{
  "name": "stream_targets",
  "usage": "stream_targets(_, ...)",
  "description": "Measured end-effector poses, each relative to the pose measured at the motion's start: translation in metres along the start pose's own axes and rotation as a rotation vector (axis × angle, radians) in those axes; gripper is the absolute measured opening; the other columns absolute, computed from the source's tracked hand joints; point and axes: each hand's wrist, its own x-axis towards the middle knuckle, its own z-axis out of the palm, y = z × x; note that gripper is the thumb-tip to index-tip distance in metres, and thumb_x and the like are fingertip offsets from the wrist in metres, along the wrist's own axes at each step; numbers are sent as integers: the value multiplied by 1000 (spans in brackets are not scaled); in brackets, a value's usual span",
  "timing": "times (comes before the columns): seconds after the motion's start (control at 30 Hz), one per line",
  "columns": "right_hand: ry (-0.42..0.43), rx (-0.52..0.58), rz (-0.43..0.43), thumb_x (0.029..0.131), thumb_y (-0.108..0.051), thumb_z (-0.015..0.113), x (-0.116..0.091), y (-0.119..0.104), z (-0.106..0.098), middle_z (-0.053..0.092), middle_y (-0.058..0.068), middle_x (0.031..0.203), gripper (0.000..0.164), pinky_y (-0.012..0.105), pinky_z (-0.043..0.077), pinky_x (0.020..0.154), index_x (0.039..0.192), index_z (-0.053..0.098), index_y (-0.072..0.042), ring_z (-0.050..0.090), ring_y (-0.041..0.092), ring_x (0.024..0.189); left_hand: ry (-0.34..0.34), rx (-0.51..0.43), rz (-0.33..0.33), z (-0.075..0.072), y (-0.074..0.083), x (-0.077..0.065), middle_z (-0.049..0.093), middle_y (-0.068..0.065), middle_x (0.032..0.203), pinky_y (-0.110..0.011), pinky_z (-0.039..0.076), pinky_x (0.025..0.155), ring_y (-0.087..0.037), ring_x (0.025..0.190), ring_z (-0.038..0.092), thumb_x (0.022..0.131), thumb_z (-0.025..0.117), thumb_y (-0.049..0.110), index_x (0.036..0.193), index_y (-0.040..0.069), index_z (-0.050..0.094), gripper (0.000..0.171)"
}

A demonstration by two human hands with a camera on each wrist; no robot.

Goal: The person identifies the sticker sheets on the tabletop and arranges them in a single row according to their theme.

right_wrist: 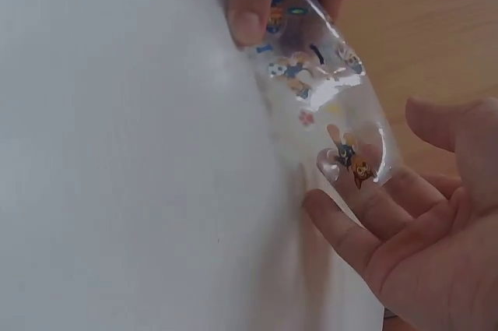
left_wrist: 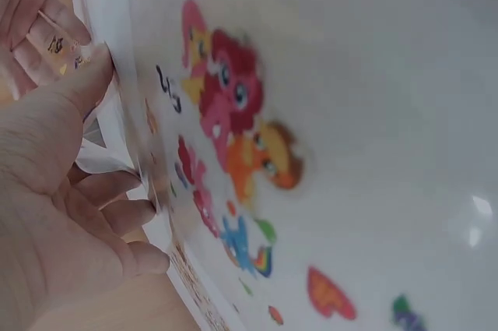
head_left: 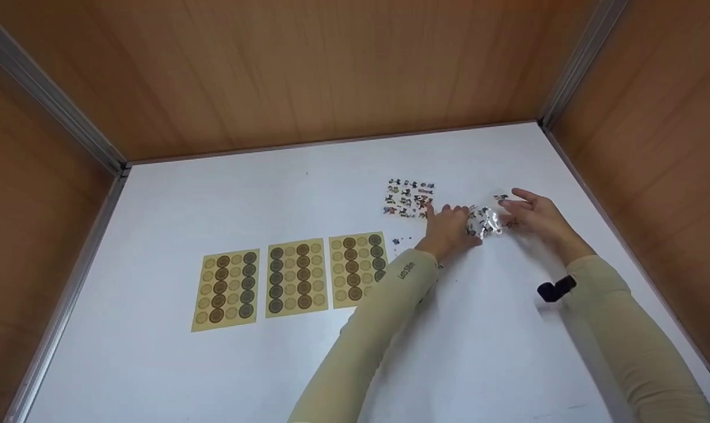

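Observation:
A clear sticker sheet point(head_left: 485, 222) with small cartoon animals sits between my hands at the right of the table, bent and shiny in the right wrist view. My left hand point(head_left: 446, 230) pinches its left end, thumb on top. My right hand point(head_left: 540, 223) is at the other end, its thumb well apart from the sheet; the fingers point(right_wrist: 350, 237) reach beside and behind the clear film without a visible pinch. Under my left wrist lie pony stickers point(left_wrist: 233, 97) on a clear sheet, seen close up in the left wrist view and mostly hidden by the sleeve in the head view.
Another sticker sheet point(head_left: 408, 198) lies just beyond my left hand. Three tan sheets of round stickers point(head_left: 297, 279) lie in a row to the left, the rightmost partly behind my left sleeve. Wooden panels point(head_left: 331, 76) wall the white table at the back and sides.

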Motion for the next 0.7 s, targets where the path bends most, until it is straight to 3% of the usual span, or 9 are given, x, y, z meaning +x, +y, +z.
stream_targets(0.1,7,72,47,102,-34,62,1,-4,3,39,23,156,84,30,54,97,162,12,-3,66,17,116,-2,-1,13,0,3,-2,65,0,133,-59,23,119,-20,126,55,88,75,53,139,17,60,64)
stream_targets(0.27,25,44,76,101,-33,65,2,-6,4,35,20,159,81,29,53,98,161,20,-3,65,13,116,-35,-10,29,-4,6,-7,59,-1,142,-59,21,120,-22,134,50,89,74,53,143,20,56,66)
stream_targets(0.4,17,96,65,100,-28,67,-2,-6,-1,54,11,148,76,30,56,92,160,26,-4,70,15,108,-68,-18,34,-8,8,-12,52,1,149,-58,17,121,-22,140,44,86,76,56,150,23,48,78)
stream_targets(0.53,25,181,26,98,-23,69,-12,-8,-6,70,1,127,71,28,58,86,157,33,-6,73,18,101,-87,-21,35,-12,10,-19,40,-2,159,-56,17,122,-24,146,35,84,75,61,160,22,30,97)
stream_targets(0.6,23,225,5,98,-21,70,-17,-10,-7,72,-1,121,68,27,59,84,156,37,-6,74,17,98,-84,-55,30,-16,10,-21,34,-6,162,-53,19,122,-25,148,32,83,75,62,163,19,19,107)
stream_targets(0.7,-1,297,-21,97,-19,71,-24,-14,-9,73,-1,119,66,30,59,84,154,39,-7,74,20,100,-69,-210,1,-24,6,-25,31,-9,163,-42,26,121,-24,148,34,83,76,60,164,13,8,115)
